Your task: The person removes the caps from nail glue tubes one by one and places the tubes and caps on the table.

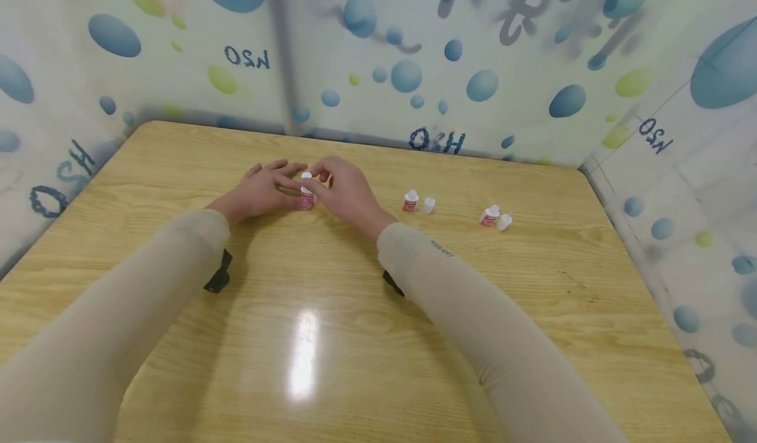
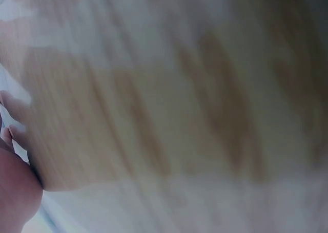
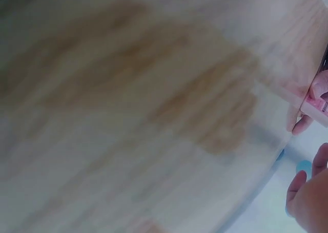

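Observation:
A small white bottle (image 1: 307,199) with a red-and-white label stands upright on the wooden table (image 1: 254,338). My left hand (image 1: 260,192) pinches it from the left between thumb and forefinger, the other fingers spread out behind. From the right, my right hand (image 1: 345,190) has thumb and forefinger at the white cap (image 1: 305,175) on top. The right wrist view catches the bottle's pink label (image 3: 321,104) at its edge, with my right hand (image 3: 307,197) below. Only part of my left hand (image 2: 18,194) shows in the left wrist view.
Right of my hands stands a similar bottle (image 1: 411,200) with a loose white cap (image 1: 428,205) beside it. Farther right is another bottle (image 1: 489,215), also with a white cap (image 1: 504,221) next to it. A patterned curtain (image 1: 378,68) borders the table's back.

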### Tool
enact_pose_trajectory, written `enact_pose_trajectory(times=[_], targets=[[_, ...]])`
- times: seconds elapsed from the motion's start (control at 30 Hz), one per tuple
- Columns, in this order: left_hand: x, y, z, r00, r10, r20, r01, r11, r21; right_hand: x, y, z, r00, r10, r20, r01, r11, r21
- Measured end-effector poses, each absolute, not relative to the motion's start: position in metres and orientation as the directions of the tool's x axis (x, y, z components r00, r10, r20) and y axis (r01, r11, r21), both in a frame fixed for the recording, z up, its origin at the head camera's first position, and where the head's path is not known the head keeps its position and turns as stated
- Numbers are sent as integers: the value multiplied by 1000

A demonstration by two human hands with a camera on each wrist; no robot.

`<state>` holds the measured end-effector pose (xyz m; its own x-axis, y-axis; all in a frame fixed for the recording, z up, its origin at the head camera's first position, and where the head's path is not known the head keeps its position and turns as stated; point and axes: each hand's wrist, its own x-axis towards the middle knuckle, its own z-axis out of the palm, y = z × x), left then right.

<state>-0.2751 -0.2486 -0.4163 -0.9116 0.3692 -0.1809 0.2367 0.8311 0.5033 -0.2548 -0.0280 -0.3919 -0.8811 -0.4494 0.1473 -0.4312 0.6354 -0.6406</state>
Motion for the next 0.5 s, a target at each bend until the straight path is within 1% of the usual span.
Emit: enact_pose_trajectory(times=[0.33,0.5], targets=[[-273,-247,-413,-913,366,-179,232,830,508,-256,-29,-394,-837,-508,204,-516,611,-601],[-274,-248,-414,-911,369,-185,232,828,510,-254,-29,-392,-856,-484,179,-490,652,-579]])
